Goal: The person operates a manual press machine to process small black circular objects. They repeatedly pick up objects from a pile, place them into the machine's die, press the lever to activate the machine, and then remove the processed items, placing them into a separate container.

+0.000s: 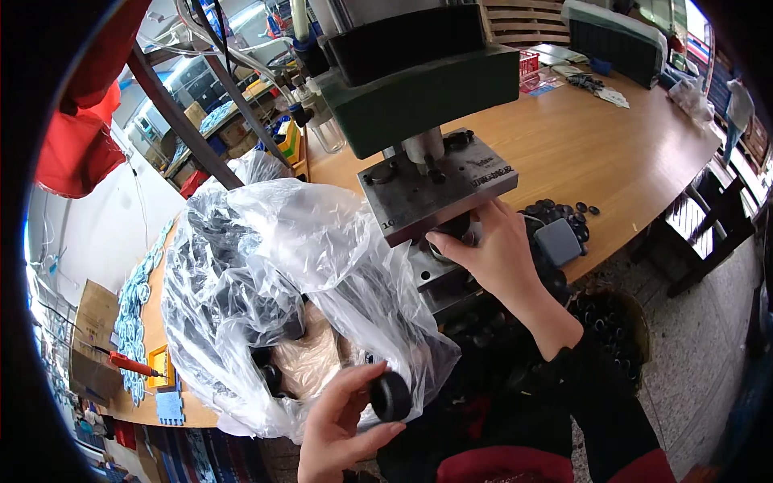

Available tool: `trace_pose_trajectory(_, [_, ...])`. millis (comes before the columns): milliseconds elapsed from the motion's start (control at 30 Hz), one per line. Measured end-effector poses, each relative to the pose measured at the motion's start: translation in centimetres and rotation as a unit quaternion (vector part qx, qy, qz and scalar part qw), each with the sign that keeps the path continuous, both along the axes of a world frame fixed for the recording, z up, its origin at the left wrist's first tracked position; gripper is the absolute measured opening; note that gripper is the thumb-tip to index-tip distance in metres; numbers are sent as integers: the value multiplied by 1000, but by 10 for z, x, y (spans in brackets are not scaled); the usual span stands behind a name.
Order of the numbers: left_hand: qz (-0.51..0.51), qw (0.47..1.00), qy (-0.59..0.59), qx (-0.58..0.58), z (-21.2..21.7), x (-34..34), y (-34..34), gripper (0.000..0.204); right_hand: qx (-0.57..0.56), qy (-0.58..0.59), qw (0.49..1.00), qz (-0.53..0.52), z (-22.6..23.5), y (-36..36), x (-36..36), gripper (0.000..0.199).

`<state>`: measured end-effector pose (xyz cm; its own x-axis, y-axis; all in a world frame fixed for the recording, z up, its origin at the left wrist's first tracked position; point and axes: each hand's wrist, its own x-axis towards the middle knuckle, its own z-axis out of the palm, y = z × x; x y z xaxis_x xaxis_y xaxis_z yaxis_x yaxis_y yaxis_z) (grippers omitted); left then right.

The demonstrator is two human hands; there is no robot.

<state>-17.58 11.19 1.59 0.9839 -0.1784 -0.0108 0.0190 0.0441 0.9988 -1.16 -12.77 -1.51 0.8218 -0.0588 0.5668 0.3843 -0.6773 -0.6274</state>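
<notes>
Low in the middle, my left hand (342, 423) holds a thick black round part (390, 396) by its edge, between thumb and fingers. It is beside a clear plastic bag (310, 233) with black parts and a brown liner in it. Under the steel upper plate (439, 187) of a bench press (423, 101), my right hand (507, 262) reaches in with thumb and fingers around another dark round part (456, 228). That part sits above the press's lower block (439, 282) and is partly hidden by my fingers and the plate.
Black discs (568, 213) lie in a pile right of the press, beside a grey square pad (557, 243). More black rings fill a container (612, 322) below the wooden table's edge (612, 253). An orange screwdriver (133, 364) and light-blue rings (133, 322) lie at the left.
</notes>
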Motion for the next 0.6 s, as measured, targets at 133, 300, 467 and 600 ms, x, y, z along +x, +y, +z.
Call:
trace_pose_trajectory(133, [-81,993,-47,67,9,42,-46,65,-29,-7,1000,-5,-15,-19,-7,53])
trace_pose_trajectory(300, [-2,956,-207,208,-8,70,-69,57,78,57,994,-42,-32,-69,-87,53])
trace_pose_trajectory(467, [77,928,-233,280,-23,106,-94,59,30,237,941,-240,-152,-197,-165,54])
trace_pose_trajectory(600, [151,907,-248,306,-25,130,-108,54,-67,289,895,-334,-207,-256,-210,70])
